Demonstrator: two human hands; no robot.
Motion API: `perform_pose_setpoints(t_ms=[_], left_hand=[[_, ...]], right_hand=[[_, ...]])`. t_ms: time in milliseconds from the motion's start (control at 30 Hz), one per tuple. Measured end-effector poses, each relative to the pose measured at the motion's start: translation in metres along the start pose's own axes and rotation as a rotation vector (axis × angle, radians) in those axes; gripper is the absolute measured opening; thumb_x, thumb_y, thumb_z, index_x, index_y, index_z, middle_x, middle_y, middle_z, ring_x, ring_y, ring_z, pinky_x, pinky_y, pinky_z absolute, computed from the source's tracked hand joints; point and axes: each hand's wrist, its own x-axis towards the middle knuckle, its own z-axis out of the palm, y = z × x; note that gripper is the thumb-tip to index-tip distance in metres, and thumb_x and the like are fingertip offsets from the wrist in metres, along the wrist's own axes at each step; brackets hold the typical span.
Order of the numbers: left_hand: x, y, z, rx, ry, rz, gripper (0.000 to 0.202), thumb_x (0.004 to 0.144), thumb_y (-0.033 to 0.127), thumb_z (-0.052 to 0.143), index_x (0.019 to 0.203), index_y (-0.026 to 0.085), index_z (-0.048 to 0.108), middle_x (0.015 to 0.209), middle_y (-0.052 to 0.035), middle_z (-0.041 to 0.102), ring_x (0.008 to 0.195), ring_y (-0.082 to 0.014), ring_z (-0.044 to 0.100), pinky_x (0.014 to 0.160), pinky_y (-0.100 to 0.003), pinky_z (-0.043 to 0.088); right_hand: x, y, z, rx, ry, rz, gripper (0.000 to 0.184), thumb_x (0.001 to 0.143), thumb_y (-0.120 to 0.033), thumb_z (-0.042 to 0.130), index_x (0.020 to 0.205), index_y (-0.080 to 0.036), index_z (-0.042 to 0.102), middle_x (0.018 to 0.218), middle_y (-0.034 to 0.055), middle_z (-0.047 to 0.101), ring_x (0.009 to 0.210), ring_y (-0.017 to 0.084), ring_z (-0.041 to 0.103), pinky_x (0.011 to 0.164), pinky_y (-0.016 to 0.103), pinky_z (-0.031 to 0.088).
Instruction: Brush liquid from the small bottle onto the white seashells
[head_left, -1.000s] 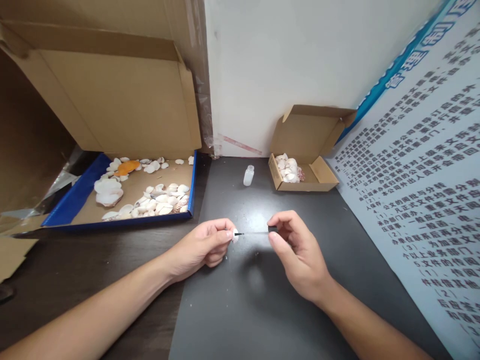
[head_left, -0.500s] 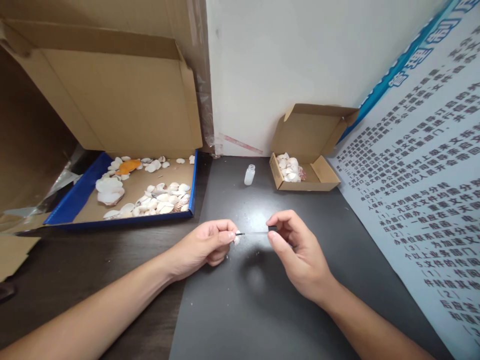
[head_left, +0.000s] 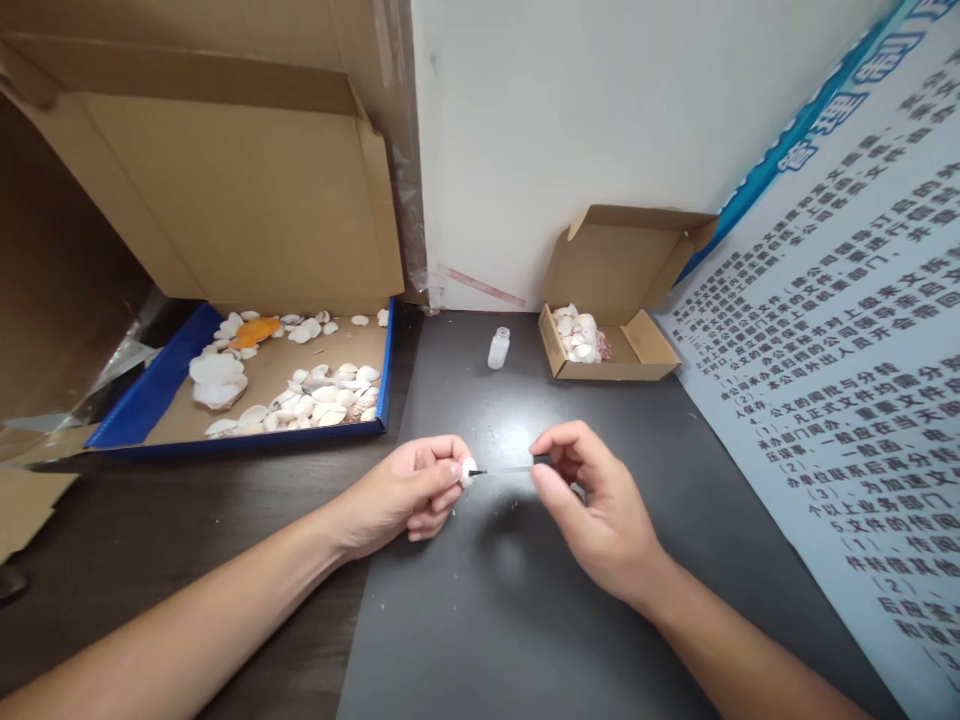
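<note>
My left hand (head_left: 409, 492) pinches a small white shell (head_left: 468, 470) between thumb and fingertips, just above the dark mat (head_left: 510, 610). My right hand (head_left: 592, 505) grips the black cap of a thin brush (head_left: 510, 469) held level, its dark tip touching the shell. Both hands hover near the mat's middle, a short gap apart. A small open clear bottle (head_left: 498, 349) stands upright behind them.
A blue-rimmed cardboard tray (head_left: 161, 385) with several white shells and one orange shell lies at the left, its lid raised. A small open cardboard box (head_left: 637, 345) holding shells sits at the back right. A printed poster (head_left: 847, 400) leans along the right. A white wall stands behind.
My left hand has turned the shell slightly, so more of its white face shows again. The brush tip stays against it. Both hands remain almost in place.
</note>
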Motion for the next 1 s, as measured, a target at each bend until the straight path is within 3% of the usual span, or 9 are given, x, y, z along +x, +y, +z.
perform_pose_setpoints(t_ms=[100, 367, 633, 1000], left_hand=[[0.0007, 0.0005, 0.0011, 0.003, 0.033, -0.004, 0.031, 0.084, 0.042, 0.07, 0.081, 0.018, 0.051, 0.056, 0.0086, 0.052, 0.031, -0.0003, 0.03, 0.031, -0.012, 0.029], [0.001, 0.0027, 0.0035, 0.034, 0.054, -0.005, 0.027, 0.086, 0.039, 0.068, 0.081, 0.017, 0.052, 0.065, 0.0032, 0.064, 0.029, -0.0001, 0.037, 0.029, -0.011, 0.027], [0.0004, 0.0022, 0.0025, 0.01, 0.043, 0.008, 0.025, 0.088, 0.038, 0.066, 0.084, 0.018, 0.051, 0.056, 0.0072, 0.054, 0.034, 0.0009, 0.022, 0.035, -0.014, 0.013], [-0.0007, 0.0022, 0.0029, -0.021, 0.047, 0.004, 0.024, 0.087, 0.035, 0.068, 0.084, 0.017, 0.052, 0.054, 0.0091, 0.044, 0.041, -0.0019, 0.018, 0.041, -0.018, 0.012]], right_hand=[[-0.0004, 0.001, 0.0014, -0.09, 0.024, -0.035, 0.011, 0.083, -0.016, 0.059, 0.09, -0.023, 0.053, 0.063, -0.0079, 0.043, 0.05, 0.009, 0.041, 0.047, 0.02, 0.036], [-0.0011, 0.0035, 0.0015, -0.09, 0.006, -0.039, 0.009, 0.087, -0.02, 0.057, 0.094, -0.024, 0.052, 0.064, -0.0078, 0.044, 0.051, 0.009, 0.044, 0.048, 0.021, 0.037], [-0.0016, 0.0036, 0.001, -0.065, -0.007, -0.046, 0.009, 0.089, -0.02, 0.055, 0.097, -0.024, 0.052, 0.066, -0.0069, 0.046, 0.053, 0.01, 0.046, 0.049, 0.021, 0.04], [-0.0034, 0.0048, 0.0025, -0.167, 0.023, -0.094, 0.018, 0.085, -0.018, 0.059, 0.101, -0.023, 0.054, 0.066, -0.0065, 0.05, 0.053, 0.01, 0.048, 0.049, 0.022, 0.04]])
